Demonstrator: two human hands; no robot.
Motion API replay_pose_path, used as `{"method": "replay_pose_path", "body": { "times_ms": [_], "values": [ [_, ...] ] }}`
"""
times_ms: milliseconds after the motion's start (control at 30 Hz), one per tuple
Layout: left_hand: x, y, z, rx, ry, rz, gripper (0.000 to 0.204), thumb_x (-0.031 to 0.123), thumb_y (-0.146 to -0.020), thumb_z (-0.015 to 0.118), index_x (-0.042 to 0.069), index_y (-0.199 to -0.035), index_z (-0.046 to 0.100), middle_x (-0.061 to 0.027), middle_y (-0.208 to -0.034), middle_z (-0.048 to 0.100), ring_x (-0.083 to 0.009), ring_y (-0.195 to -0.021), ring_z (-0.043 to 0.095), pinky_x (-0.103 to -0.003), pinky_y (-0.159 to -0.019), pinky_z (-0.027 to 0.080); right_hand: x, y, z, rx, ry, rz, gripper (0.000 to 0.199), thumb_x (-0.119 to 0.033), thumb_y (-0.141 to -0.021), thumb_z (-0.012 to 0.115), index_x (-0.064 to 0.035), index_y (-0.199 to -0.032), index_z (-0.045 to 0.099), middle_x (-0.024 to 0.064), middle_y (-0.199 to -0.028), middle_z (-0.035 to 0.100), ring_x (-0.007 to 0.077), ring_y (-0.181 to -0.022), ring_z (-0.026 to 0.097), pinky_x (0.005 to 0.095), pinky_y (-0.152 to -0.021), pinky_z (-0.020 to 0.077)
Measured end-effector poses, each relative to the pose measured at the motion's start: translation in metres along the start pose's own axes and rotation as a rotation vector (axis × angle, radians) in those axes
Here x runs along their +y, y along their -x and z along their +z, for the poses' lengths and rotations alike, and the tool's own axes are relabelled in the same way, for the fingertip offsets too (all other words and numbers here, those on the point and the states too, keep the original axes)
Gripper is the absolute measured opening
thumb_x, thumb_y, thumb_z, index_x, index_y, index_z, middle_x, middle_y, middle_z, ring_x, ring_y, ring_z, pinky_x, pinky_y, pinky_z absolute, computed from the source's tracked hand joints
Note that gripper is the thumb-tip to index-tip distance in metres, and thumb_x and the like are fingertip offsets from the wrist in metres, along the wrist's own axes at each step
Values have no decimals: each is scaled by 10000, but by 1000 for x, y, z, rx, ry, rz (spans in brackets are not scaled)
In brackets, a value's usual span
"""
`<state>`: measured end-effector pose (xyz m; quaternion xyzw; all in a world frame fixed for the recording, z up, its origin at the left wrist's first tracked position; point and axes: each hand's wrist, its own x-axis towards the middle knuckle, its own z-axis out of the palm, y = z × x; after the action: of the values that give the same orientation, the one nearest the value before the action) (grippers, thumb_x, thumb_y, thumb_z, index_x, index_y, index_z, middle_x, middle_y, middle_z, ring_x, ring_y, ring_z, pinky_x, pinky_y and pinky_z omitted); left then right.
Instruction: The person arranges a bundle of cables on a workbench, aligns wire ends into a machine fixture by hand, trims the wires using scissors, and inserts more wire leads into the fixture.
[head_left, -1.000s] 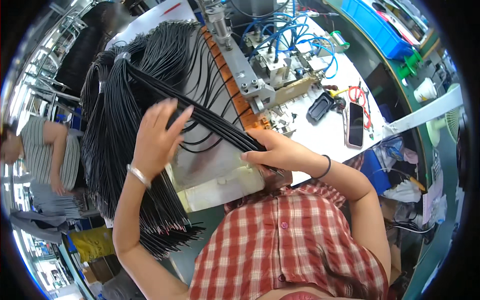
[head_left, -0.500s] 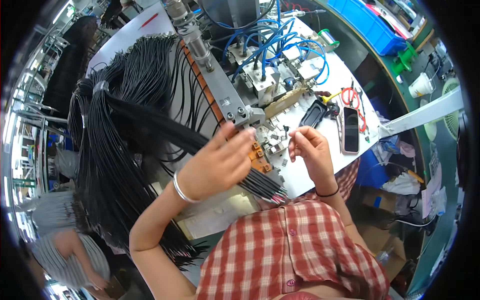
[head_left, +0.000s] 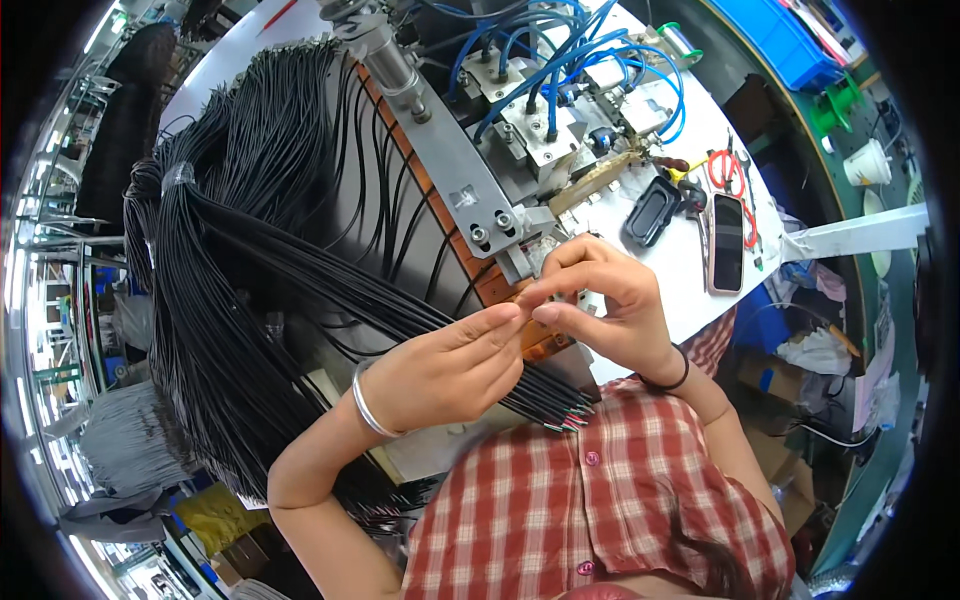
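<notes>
1. The left hand (head_left: 445,370) lies on a sheaf of black wires (head_left: 300,290), its fingers (head_left: 490,325) stretched toward the right hand (head_left: 600,305); whether they grip anything I cannot tell
2. The right fingers are pinched shut, apparently on one wire end, too thin to confirm, at 5 o'clock from the metal fixture (head_left: 470,190) on the table (head_left: 690,250)
3. Judging by the big untouched bundle at 9 o'clock, most wires remain; finished ones are not distinguishable

Both hands (head_left: 530,330) raised, fingertips seemingly pinched together
</notes>
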<state>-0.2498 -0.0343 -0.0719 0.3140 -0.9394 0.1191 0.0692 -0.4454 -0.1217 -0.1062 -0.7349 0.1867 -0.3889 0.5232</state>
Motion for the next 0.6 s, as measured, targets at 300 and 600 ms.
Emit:
{"method": "replay_pose_path", "body": {
  "times_ms": [300,600],
  "values": [
    [7,2,13,85,231,-382,344,42,-610,596,-23,-948,608,-104,-798,571,-234,-755,560,-326,-676,449,33,24,-9,216,-150,328,128,2,-806,654,16,-932,676,50,-840,617,70,-699,550,182,-606,418],
    [18,-5,18,35,293,-616,417,-19,-507,584,-22,-924,601,-94,-720,508,-259,-675,487,-365,-595,398,49,45,1,220,-498,406,127,27,-822,638,24,-945,672,35,-853,633,53,-700,567,176,-577,443]
  ]
}}
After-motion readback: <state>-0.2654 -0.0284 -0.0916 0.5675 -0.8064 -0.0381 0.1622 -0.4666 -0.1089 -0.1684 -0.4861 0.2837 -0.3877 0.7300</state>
